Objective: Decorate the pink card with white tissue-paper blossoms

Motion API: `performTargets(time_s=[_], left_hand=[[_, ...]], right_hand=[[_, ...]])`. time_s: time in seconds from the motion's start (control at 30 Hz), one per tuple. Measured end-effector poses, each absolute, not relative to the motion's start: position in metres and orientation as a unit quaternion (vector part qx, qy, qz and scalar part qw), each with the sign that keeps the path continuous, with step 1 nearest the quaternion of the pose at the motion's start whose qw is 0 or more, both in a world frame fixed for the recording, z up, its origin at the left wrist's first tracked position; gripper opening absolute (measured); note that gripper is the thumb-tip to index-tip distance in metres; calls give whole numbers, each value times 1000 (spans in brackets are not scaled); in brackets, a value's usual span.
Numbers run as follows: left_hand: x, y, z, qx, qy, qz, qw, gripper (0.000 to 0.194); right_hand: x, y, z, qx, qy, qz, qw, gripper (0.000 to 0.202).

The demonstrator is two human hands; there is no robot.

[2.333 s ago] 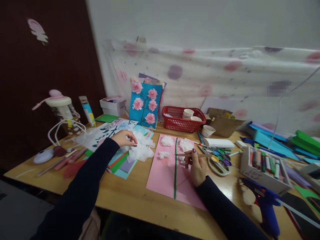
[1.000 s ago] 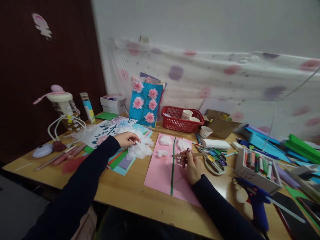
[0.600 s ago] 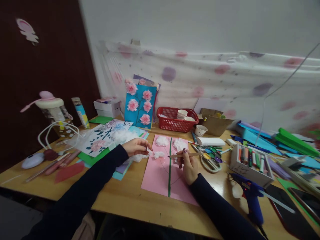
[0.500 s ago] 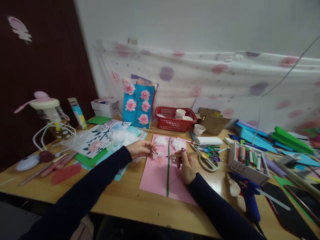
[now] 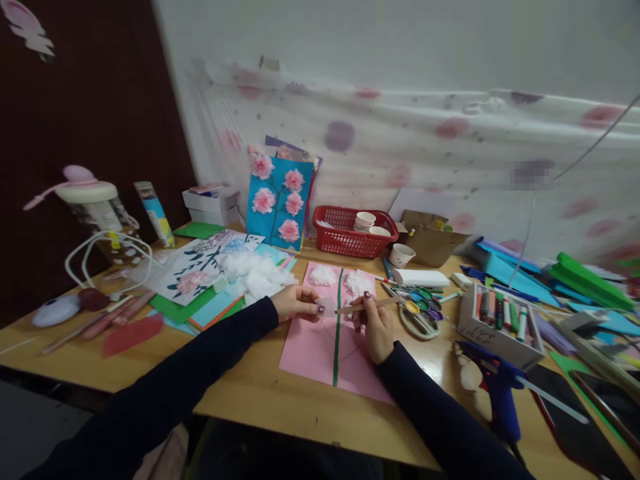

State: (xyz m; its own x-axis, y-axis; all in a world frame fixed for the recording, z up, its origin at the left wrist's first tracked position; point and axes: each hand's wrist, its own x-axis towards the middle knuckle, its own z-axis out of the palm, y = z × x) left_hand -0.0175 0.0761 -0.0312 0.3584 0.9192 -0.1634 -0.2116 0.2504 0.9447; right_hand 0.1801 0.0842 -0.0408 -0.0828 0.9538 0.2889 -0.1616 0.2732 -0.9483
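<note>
On the table lies a sheet of pink paper (image 5: pixel 310 357) with a green stripe (image 5: pixel 337 353) down its middle and thin curved lines on both sides. Two cotton tufts (image 5: pixel 323 274) sit near its top edge, one on each side of the stripe. Over the left part of the sheet, my left hand (image 5: pixel 300 305) pinches a small whitish piece of cotton (image 5: pixel 327 305), partly hidden by the fingers. My right hand (image 5: pixel 376 327) grips a thin tan pencil (image 5: pixel 357 307), its dark tip pointing left, close to the cotton and above the green stripe.
Loose cotton (image 5: pixel 255 273) lies on papers to the left. Scissors (image 5: pixel 420 320), a marker box (image 5: pixel 500 327) and a blue glue gun (image 5: pixel 495 387) stand right. Behind are a red basket (image 5: pixel 350 243), a paper cup (image 5: pixel 401 255) and a blue flower picture (image 5: pixel 277 200).
My left hand has moved slightly right, bringing the cotton nearer the pencil's tip. The right hand stays almost in place. The view has shifted a little.
</note>
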Motion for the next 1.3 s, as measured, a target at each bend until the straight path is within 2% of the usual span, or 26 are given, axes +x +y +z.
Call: performTargets(time_s=[0.4,0.67,1.1,1.3], left_hand=[[-10,67,-33,488,393,336,703,47],[-10,64,-32,529,363,284,712,45],[-3,58,-34,543,369,251,712,49],[-4,59,-34,557,362,253,703,43]], right_hand=[[181,82,-40,-359,-505,541,569,38],[180,80,-40,-374,-514,561,530,40],[179,75,-43,-355,-538,604,469,45],[179,76,-44,-343,-545,611,460,46]])
